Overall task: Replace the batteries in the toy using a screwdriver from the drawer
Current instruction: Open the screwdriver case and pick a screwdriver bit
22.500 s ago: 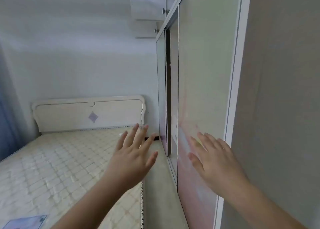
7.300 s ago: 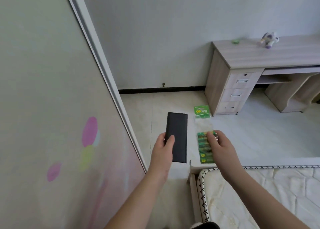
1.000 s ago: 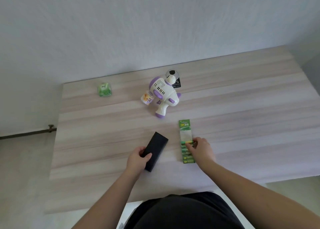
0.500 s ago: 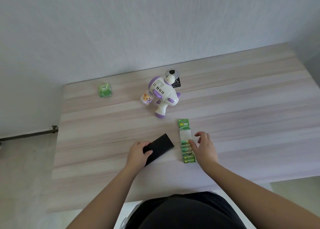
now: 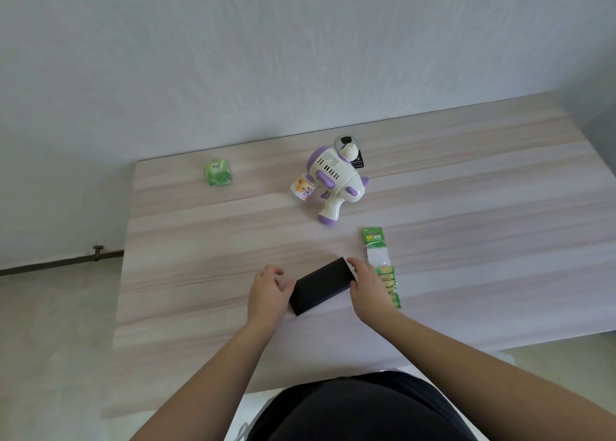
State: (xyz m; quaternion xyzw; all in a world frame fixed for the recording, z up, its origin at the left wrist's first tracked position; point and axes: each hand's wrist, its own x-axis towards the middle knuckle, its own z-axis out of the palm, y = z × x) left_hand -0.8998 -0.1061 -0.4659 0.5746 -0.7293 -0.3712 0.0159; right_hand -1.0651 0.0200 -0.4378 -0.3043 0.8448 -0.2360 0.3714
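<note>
While gripped — matte (rectangular) black case [image 5: 321, 285]

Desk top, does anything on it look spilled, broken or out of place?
Nothing stands out. The toy lies on its side near the wall, the battery pack lies flat and looks unopened, and both hands hold the black case, which sits askew on the desk. No spill or damage shows.

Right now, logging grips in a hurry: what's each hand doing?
Left hand: grips the left end of the black case.
Right hand: grips the case's right end.
</note>
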